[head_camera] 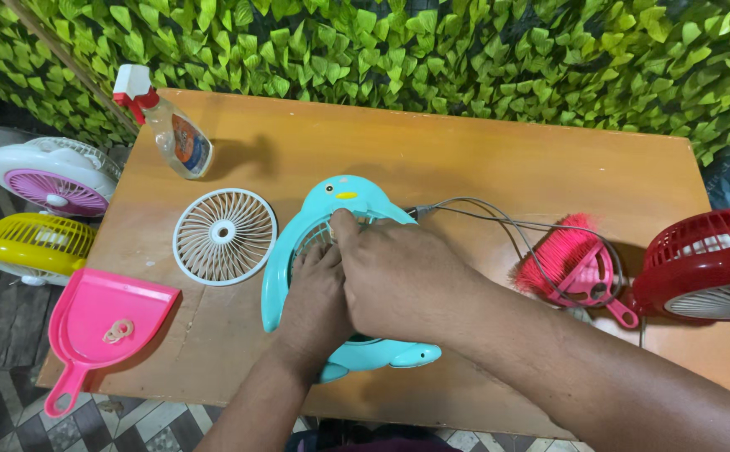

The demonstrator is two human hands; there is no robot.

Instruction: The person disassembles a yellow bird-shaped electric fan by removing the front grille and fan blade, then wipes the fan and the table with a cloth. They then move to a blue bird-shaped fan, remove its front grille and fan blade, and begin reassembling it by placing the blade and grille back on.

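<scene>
A turquoise penguin-shaped fan point(356, 201) lies flat on the wooden table point(465, 159), its feet toward me. My left hand point(315, 293) rests on the fan's round middle, fingers pressed into the opening. My right hand point(402, 276) lies over it from the right, fingertips at the upper rim of the opening. Both hands hide the fan's centre. A white round grille point(224, 236) lies loose on the table just left of the fan. A grey cable point(499, 213) runs from the fan's head to the right.
A spray bottle with a red trigger point(172, 125) stands at the back left. A pink dustpan point(101, 326) hangs over the left front edge. A pink brush point(570, 259) lies at the right. A red fan point(708, 264), a yellow fan point(30, 243) and a white-purple fan point(51, 172) flank the table. Leafy green wall point(465, 50) behind.
</scene>
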